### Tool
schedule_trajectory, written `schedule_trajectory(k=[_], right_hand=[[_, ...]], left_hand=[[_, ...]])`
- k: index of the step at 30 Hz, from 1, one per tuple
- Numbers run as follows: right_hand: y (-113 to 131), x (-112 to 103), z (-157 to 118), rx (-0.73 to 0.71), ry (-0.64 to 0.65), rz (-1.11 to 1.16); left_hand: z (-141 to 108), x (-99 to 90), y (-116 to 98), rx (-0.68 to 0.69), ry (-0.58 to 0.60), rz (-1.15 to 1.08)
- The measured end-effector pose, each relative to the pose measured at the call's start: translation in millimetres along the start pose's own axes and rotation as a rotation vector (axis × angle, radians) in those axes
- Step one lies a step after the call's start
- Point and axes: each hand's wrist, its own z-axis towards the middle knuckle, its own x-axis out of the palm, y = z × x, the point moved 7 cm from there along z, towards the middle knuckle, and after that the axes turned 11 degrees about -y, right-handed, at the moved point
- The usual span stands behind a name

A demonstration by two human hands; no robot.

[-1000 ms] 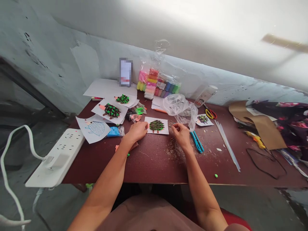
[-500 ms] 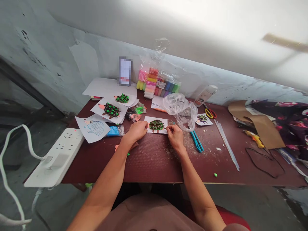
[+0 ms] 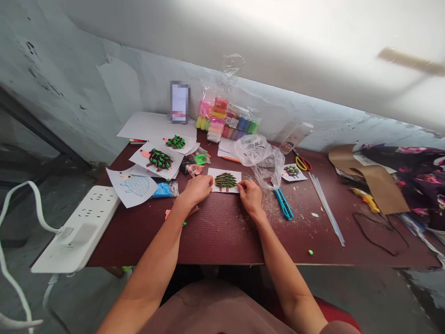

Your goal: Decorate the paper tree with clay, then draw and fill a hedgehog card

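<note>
A white card with a hedgehog of dark spiky pieces and green between them (image 3: 225,181) lies flat on the table before me. My left hand (image 3: 196,189) is closed at the card's left edge, its fingertips by the hedgehog's pink face. At the opposite edge my right hand (image 3: 250,196) is pinched, fingertips touching the tail end of the hedgehog; what sits in the pinch is too small to make out. Beside my left forearm lie bits of pink clay (image 3: 167,213), partly hidden by the arm.
Finished hedgehog cards (image 3: 159,158), a blue hedgehog drawing (image 3: 136,187) and a power strip (image 3: 78,229) are at left. Behind stand clay packs (image 3: 222,121) and a plastic bag (image 3: 259,155). To the right are a blue cutter (image 3: 284,204), scissors (image 3: 303,163), glue sticks (image 3: 327,208) and a glue gun (image 3: 366,199).
My right hand has shifted slightly left, its fingertips now closer against the hedgehog's tail end. My left hand stays at the card's left edge. The view has moved a little.
</note>
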Motion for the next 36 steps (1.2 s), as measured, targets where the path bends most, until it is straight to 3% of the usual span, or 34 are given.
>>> schedule_trajectory(k=[24,36], right_hand=[[3.3,2.7,-2.0,-0.02,0.033,-0.001],[-7.6,-1.4,-5.4,0.012,-0.05,0.132]], left_hand=[[0.2,0.6,0.5,-0.007,-0.008,0.003],[-0.5,0.4,1.3,0.002,-0.063,-0.001]])
